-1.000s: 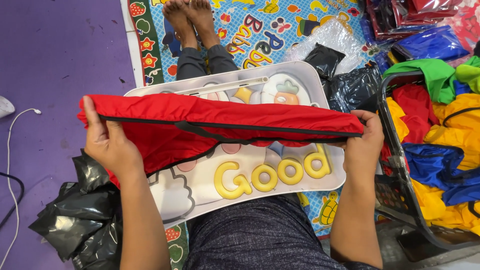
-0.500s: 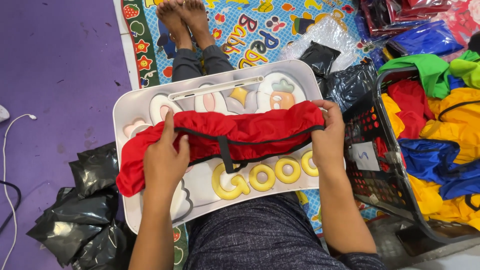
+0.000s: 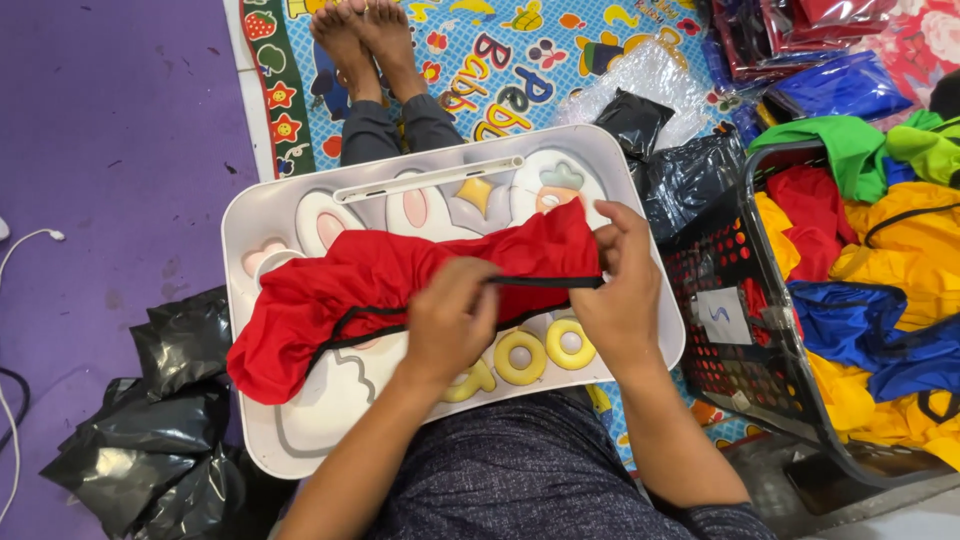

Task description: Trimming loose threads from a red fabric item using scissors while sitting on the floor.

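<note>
To the right of the white lap tray [image 3: 300,450], the black basket [image 3: 740,330] holds yellow, blue, red and green garments; on the tray lies the red garment [image 3: 350,290], long axis left to right; the left hand [image 3: 450,320] and right hand [image 3: 620,290] pinch its black strap.

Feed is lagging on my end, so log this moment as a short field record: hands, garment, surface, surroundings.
left hand: pinching the black trim of the red garment
right hand: gripping the garment's right end
surface: white lap tray, garment bunched across it
right side: black basket of yellow, blue, red and green clothes
left side: black plastic bags on purple floor
</note>
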